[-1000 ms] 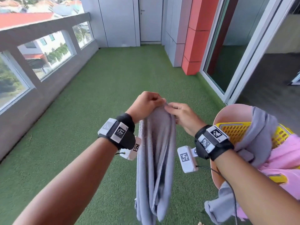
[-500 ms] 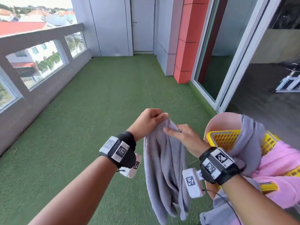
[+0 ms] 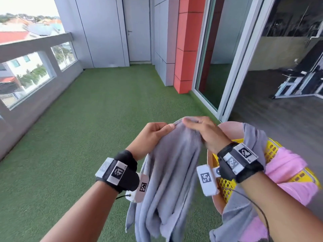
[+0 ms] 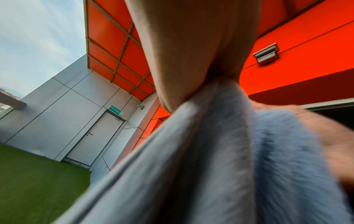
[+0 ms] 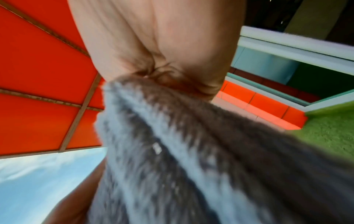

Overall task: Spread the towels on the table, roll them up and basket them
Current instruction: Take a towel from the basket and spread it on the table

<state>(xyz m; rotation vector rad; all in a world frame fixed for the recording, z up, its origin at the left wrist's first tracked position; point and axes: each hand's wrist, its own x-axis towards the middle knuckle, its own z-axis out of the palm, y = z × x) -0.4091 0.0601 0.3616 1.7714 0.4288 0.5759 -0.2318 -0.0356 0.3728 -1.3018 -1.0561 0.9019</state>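
A grey towel [image 3: 173,175] hangs in folds in front of me, held up by its top edge. My left hand [image 3: 155,133] pinches the edge on the left and my right hand [image 3: 204,130] grips it on the right, the two hands close together. The left wrist view shows the grey towel [image 4: 220,159] bunched under the left hand [image 4: 193,60]. In the right wrist view the blurred grey towel [image 5: 172,151] runs out of the right hand [image 5: 157,50]. A yellow basket [image 3: 272,151] at the right holds a pink towel [image 3: 288,173] and another grey towel [image 3: 253,137] draped over its rim.
The yellow basket sits on a round pink table [image 3: 230,128] at the right. Green artificial turf [image 3: 97,123] covers the balcony floor. A low grey wall with windows [image 3: 31,81] runs along the left, a red pillar [image 3: 187,44] and a sliding glass door [image 3: 223,55] stand on the right.
My view has tilted up and turned right. Both hands have worked along the towel's top edge, the right hand now lying over it, and the towel hangs more spread.
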